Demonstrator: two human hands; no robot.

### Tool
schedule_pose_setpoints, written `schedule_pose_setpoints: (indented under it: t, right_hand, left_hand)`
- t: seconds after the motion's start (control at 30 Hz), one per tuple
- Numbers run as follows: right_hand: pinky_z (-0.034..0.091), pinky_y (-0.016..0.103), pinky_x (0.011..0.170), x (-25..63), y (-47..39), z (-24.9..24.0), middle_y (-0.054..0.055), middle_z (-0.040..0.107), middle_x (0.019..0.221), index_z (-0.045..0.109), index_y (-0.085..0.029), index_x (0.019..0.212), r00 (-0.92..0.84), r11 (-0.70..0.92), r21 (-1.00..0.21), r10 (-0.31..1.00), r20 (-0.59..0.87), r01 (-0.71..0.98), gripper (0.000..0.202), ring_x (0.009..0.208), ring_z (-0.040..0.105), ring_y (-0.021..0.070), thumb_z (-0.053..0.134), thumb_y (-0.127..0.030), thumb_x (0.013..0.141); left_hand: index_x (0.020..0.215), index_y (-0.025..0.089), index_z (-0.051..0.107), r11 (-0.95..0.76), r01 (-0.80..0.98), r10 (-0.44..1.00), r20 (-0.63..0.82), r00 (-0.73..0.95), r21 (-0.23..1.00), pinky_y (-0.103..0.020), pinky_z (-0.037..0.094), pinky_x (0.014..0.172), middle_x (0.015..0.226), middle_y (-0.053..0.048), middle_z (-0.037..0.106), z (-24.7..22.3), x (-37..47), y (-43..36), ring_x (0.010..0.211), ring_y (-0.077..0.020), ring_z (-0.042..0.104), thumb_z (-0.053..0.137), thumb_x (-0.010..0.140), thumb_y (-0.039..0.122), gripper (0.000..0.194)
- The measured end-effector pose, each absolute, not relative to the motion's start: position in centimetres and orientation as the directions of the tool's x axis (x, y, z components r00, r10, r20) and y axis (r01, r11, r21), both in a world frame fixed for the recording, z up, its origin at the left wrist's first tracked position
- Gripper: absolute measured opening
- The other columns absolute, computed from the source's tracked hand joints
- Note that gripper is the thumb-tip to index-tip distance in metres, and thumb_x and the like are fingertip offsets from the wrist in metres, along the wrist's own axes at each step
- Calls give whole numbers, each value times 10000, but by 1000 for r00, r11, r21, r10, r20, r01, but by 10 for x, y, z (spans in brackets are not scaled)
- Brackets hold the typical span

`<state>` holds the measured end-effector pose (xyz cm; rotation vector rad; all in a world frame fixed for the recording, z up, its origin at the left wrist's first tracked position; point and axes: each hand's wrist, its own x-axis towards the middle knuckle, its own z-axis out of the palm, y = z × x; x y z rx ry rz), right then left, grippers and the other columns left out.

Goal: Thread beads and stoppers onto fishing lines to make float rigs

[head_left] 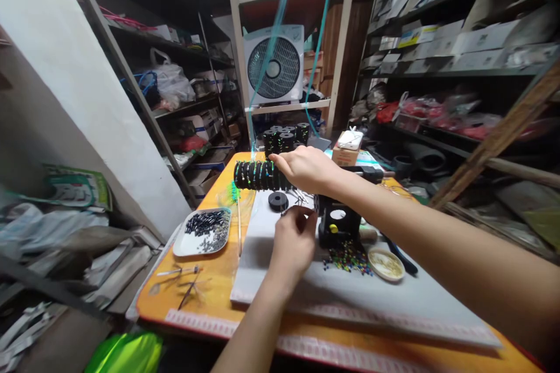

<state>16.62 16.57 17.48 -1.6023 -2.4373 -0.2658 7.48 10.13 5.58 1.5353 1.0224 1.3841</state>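
Resting over the right part of the ridged black cylinder (255, 176), my right hand (308, 169) has its fingers bent; I cannot tell how tightly they close on it. The cylinder lies sideways above the white board (259, 262), left of the black machine (351, 226), its dark rings set in a close row, with flecks of green, yellow and blue among them. Below, my left hand (294, 239) curls thumb and fingers toward each other; I cannot tell whether anything thin sits between the tips.
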Motion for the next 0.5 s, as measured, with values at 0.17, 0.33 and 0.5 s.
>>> schedule_pose_setpoints:
  t: [0.17,0.33,0.5]
  right_hand:
    - [558,430,874,169,169,170,90,624,1242,594,-175,1234,-392,422,-16,856,336,907,320,1039,646,217,596,-342,961]
    - [553,429,883,171,169,170,86,638,1214,603,-166,1214,-411,518,-97,767,493,850,303,1038,649,215,579,-346,971]
    - [399,437,1099,171,123,159,176,582,1319,535,-75,1285,-423,697,-103,539,728,710,352,1278,498,235,379,-257,1026]
  left_hand:
    - [871,206,594,-339,-200,933,357,57,919,-285,433,808,954,-42,596,64,55,64,871,-166,557,563,938,337,150]
    - [1078,205,578,178,-523,924,41,379,833,-189,327,428,676,53,511,57,36,23,388,-32,281,472,986,433,268]
    - [1073,199,648,406,-478,864,-157,477,779,-179,177,363,453,129,305,18,15,-11,342,-31,137,680,833,558,433]
